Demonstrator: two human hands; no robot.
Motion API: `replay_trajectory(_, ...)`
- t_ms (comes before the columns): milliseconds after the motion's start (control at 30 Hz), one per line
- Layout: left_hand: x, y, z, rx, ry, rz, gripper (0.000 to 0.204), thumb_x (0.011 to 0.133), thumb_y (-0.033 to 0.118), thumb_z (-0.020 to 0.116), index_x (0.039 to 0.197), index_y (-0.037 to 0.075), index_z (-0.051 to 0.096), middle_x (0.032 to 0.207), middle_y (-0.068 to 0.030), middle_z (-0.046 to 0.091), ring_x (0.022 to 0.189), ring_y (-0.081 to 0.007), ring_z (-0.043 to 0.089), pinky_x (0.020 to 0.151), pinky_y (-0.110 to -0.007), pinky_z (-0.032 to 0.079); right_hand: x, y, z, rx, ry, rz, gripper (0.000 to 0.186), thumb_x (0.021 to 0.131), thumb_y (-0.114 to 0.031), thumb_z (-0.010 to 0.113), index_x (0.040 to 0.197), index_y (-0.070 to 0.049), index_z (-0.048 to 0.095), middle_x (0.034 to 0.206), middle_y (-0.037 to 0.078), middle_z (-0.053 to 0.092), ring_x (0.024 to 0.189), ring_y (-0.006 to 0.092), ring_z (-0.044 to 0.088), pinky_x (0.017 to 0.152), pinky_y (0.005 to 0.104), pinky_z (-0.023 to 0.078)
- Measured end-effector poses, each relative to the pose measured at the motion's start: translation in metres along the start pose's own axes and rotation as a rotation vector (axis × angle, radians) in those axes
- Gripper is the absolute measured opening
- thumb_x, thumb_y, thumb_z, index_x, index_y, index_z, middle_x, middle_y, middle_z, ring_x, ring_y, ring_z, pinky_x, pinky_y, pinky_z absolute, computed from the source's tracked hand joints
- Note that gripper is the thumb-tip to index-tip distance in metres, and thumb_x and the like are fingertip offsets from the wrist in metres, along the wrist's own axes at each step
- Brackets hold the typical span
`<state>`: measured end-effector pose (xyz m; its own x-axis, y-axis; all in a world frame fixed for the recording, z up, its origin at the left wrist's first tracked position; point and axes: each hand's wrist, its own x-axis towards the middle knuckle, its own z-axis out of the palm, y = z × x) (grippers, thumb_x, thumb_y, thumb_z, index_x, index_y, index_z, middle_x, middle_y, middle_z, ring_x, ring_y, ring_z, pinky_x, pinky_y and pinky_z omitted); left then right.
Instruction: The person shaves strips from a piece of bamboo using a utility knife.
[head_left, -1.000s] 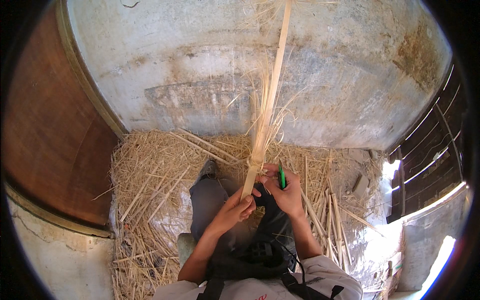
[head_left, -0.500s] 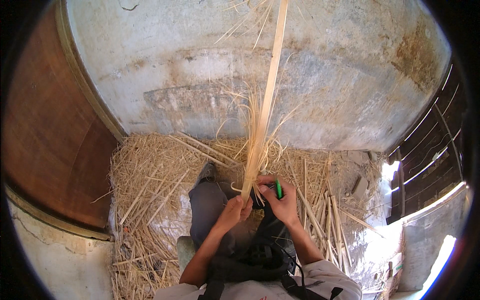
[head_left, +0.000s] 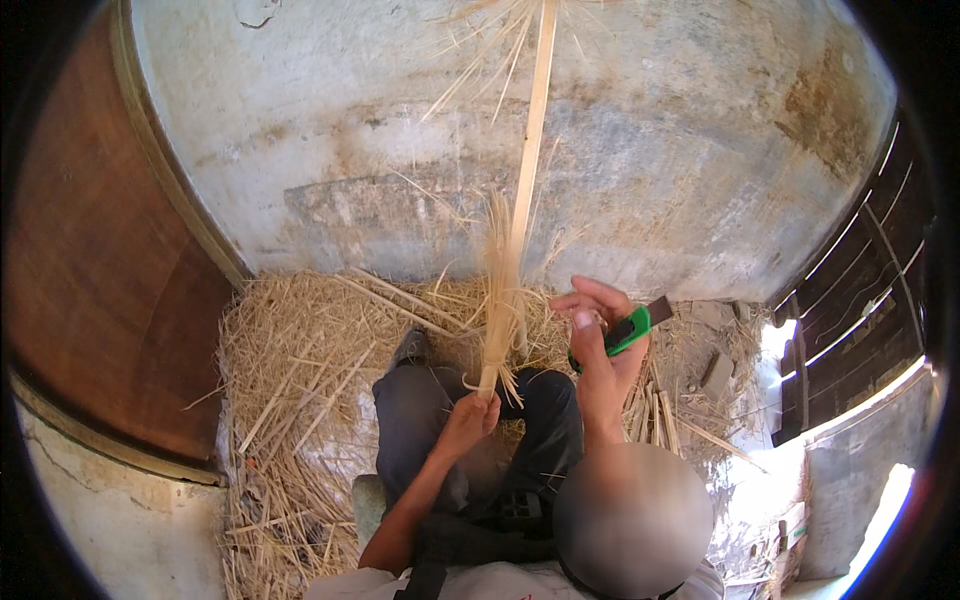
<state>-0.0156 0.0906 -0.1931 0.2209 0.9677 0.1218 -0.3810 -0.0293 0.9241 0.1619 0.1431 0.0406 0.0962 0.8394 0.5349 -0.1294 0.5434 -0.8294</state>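
Observation:
My left hand (head_left: 470, 425) is closed around the lower end of a long, pale bamboo strip (head_left: 533, 160). The strip stands up and away from me, running past the top of the view. Thin curled shavings (head_left: 497, 290) fan out along its lower part, just above my grip, and another tuft sticks out near the top. In my right hand (head_left: 600, 365), raised to the right of the strip and apart from it, is a green utility knife (head_left: 628, 332). Its dark, broad blade points up and to the right. A round blurred patch hides much of my right forearm.
Straw-like shavings and loose strips (head_left: 290, 410) litter the floor on both sides of my legs. A stained wall (head_left: 400, 220) rises close in front. A brown wooden panel (head_left: 110, 260) stands on the left, and a dark slatted partition (head_left: 860, 270) on the right.
My right hand has moved up and to the right, away from the shavings, with the knife now in plain sight. My left hand stays put; the strip's top has tilted slightly left.

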Motion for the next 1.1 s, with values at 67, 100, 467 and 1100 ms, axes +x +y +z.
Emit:
replay_trajectory(67,-0.002,0.007,0.009,0.092,0.082,-0.065,0.051,0.116,0.055,0.045,0.102,0.007,0.056,0.076,0.005,0.048,0.064,-0.0053,0.045,0.059,-0.024,0.038,0.013,-0.015,0.005,-0.016,0.005,-0.002,0.034,0.102,-0.013,0.068,0.134,-0.002,0.069,0.108,0.008,0.079,0.065,0.001,0.045,0.058,0.0212,0.036)
replay_trajectory(100,-0.003,0.008,0.008,0.147,0.092,-0.034,0.051,0.116,0.055,0.045,0.103,0.007,0.057,0.077,0.0048,0.048,0.065,-0.0054,0.046,0.059,-0.024,0.039,0.019,-0.023,0.01,-0.024,0.002,-0.007,0.035,0.102,-0.011,0.068,0.135,-0.002,0.069,0.111,0.008,0.08,0.068,0.0012,0.049,0.06,0.0214,0.038)
replay_trajectory(467,0.001,0.021,0.018,0.495,0.229,0.244,0.068,0.11,0.068,0.048,0.105,0.001,0.059,0.077,-0.0032,0.05,0.069,-0.0139,0.046,0.063,-0.033,0.04,0.077,-0.032,0.02,-0.233,0.125,-0.258,0.038,0.099,-0.009,0.076,0.137,-0.003,0.073,0.115,0.007,0.081,0.063,-0.0017,0.046,0.056,0.0187,0.036)
replay_trajectory(1100,0.025,0.163,-0.016,0.911,0.534,0.643,0.02,0.105,0.018,0.063,0.117,0.001,0.063,0.105,-0.012,0.066,0.105,-0.0302,0.064,0.103,-0.043,0.047,0.092,-0.038,-0.037,0.412,0.084,0.044,0.056,0.091,-0.021,0.084,0.137,0.003,0.062,0.117,0.017,0.077,0.069,0.0043,0.055,0.053,0.0171,0.037)
